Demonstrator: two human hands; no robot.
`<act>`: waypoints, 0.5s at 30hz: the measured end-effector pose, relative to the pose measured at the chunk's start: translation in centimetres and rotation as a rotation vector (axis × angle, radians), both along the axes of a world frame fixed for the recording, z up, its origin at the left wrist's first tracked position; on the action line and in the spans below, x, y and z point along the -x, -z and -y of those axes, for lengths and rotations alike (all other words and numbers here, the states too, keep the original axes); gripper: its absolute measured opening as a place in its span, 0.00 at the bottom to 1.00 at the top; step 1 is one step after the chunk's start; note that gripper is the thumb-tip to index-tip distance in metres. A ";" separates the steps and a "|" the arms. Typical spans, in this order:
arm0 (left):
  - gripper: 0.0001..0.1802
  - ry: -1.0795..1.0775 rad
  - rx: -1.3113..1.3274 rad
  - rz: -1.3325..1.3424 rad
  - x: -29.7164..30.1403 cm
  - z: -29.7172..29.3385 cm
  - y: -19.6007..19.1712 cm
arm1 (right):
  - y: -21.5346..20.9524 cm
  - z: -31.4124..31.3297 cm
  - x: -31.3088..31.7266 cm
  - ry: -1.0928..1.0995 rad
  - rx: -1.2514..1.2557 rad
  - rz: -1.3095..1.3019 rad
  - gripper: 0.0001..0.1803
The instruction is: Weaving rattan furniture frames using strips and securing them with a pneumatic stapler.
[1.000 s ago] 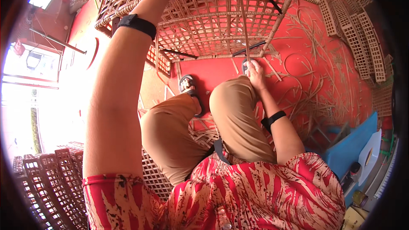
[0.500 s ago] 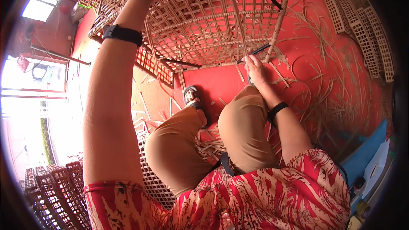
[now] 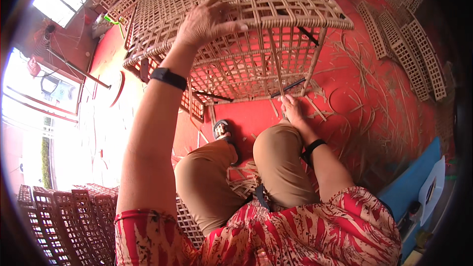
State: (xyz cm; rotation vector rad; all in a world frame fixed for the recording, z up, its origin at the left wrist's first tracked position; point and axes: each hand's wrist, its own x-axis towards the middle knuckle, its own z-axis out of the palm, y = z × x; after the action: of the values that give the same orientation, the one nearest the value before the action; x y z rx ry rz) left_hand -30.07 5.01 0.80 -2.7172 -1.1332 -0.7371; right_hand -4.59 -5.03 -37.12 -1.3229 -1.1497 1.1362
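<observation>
A large woven wicker frame [image 3: 246, 59], apparently a piece of furniture, stands tilted in front of my knees. My left hand [image 3: 209, 23] lies over its top edge, the thumb stretched along the wrapped rim and the other fingers bent over the open weave. A long tan wicker strand [image 3: 276, 61] hangs from that rim down to my right hand [image 3: 293, 111]. Above my right knee, that hand is closed, with the strand's lower end at its fingertips; whether it also holds a small tool cannot be made out. Dark bars show inside the frame.
Cut strands [image 3: 364, 79] litter the red floor [image 3: 340, 133]. Woven panels [image 3: 419, 54] lie at the far right, and dark woven pieces [image 3: 64, 216] stand at the lower left. Beside my right hip is a blue object [image 3: 411, 182]. A pole stand [image 3: 79, 66] rises at the left.
The view has shifted, so the frame's woven top now shows. Both hands sit lower in the picture; my left hand still rests on the rim and my right hand still has the strand.
</observation>
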 end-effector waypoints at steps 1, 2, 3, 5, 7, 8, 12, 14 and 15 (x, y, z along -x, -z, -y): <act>0.46 -0.017 -0.052 0.017 0.9 -0.9 0.1 | 0.1 -0.5 0.1 -0.024 0.034 0.009 0.18; 0.46 -0.028 -0.057 0.022 1.5 -0.9 -0.4 | -0.8 -0.5 0.3 -0.035 0.029 0.014 0.18; 0.46 -0.039 -0.069 0.021 1.8 -0.8 -0.7 | -1.7 -0.4 0.5 -0.061 0.082 0.012 0.17; 0.49 -0.050 -0.083 0.018 2.5 0.4 -2.2 | -4.5 -0.1 1.0 -0.125 0.236 0.020 0.17; 0.50 -0.017 -0.095 0.006 2.9 1.8 -2.7 | -5.5 0.8 1.7 -0.179 0.318 -0.038 0.16; 0.50 0.029 -0.103 -0.011 2.9 2.6 -2.6 | -5.5 1.5 1.8 -0.221 0.403 -0.104 0.16; 0.51 -0.055 -0.058 -0.069 3.7 3.4 -2.6 | -8.4 1.8 4.6 -0.433 0.405 -0.052 0.12; 0.47 -0.055 -0.079 -0.078 4.1 2.4 -1.9 | -9.3 1.4 6.2 -0.518 0.390 -0.256 0.13; 0.47 -0.047 -0.082 -0.056 4.9 1.9 -0.9 | -10.1 1.5 7.5 -0.572 0.485 -0.261 0.14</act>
State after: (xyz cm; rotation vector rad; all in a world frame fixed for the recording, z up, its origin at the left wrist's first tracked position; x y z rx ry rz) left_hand -34.99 3.10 1.69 -2.6176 -1.1251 -0.6815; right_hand -12.05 -6.50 -27.03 -1.1667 -1.1258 2.0432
